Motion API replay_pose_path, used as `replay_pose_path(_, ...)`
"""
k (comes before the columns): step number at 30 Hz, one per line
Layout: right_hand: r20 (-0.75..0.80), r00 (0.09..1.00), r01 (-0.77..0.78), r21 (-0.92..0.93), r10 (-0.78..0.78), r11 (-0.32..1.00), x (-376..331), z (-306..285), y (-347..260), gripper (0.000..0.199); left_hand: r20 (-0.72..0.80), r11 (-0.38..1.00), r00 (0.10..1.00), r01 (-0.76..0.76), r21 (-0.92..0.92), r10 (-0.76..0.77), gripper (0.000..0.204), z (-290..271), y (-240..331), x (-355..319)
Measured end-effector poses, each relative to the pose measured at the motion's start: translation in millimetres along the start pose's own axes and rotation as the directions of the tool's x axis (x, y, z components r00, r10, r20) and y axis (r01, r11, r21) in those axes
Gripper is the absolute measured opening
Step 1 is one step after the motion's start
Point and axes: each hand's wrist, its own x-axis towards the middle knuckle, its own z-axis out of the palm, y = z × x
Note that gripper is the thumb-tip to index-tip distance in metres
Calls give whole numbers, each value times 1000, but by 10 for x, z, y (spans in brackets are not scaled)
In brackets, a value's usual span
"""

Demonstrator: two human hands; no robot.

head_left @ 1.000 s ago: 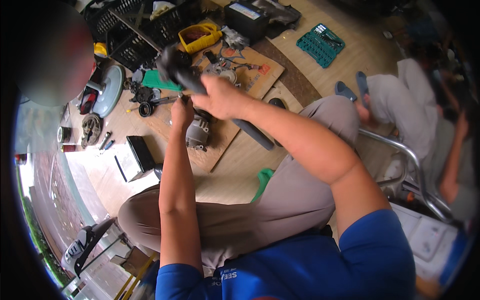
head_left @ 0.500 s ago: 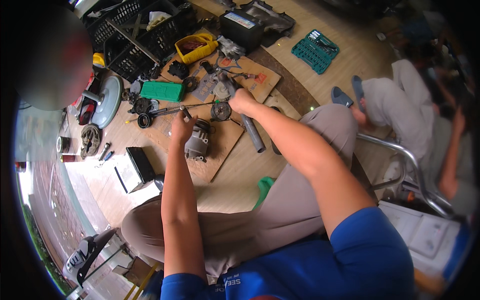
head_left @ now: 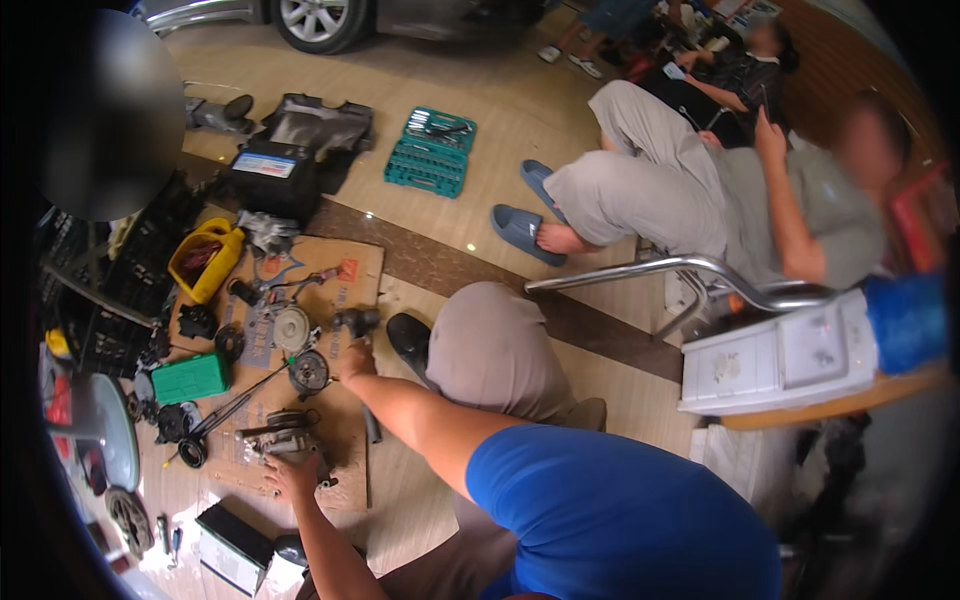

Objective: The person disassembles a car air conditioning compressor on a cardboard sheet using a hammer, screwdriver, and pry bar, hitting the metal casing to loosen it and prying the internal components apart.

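Work looks partway along: a dark disc (head_left: 309, 373), a pale round part (head_left: 291, 329) and a black ring (head_left: 191, 453) lie loose on or by the cardboard (head_left: 345, 463), apart from the metal unit (head_left: 294, 440), so some separating seems done, though whether all of them belong to it can't be told. The main body sits there as one chunk, not broken down into pieces; how much is left on it isn't readable from here. Unit is on the near part of the cardboard, in front of the person, below the disc. Looks like a squat, roughly cylindrical casting, dull grey, darker toward its lower right, with lugs sticking out; a dark band or rod shape runs along its upper side, too small to tell which. Left hand (head_left: 291, 473) is at the near side of the unit, fingers spread against it, partly covering it; grip or just resting, cannot tell. Right hand (head_left: 355, 362) is closed round a hammer (head_left: 356, 320) near its head, handle trailing back under the wrist, head up and away from the unit. Hands well apart. Green case (head_left: 191, 378) lies left of the disc; teal tool set (head_left: 432, 150) is open on the floor farther off.
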Motion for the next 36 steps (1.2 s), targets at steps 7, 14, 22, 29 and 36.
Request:
replay_pose_path(7,-187,976,73,-209,-113,975,-438,320,-672,41,-24,998,998,-57,4,57,123,-93,103,-145)
replay_pose_path(14,848,329,804,-20,-416,594,-1301,-25,-1367,56,-170,996,985,-9,86,24,119,114,440,-630)
replay_pose_path(22,965,169,633,-262,200,728,-1403,-611,-771,35,-105,990,988,-104,92,114,117,-173,180,-654)
replay_pose_path(29,891,284,-149,-323,353,935,-1387,-1418,-635,24,-58,973,974,-215,78,220,128,-53,243,-656)
replay_pose_path(36,846,392,-114,-345,361,932,-1573,-1320,-702,19,-203,974,954,-226,-7,220,117,115,184,-552)
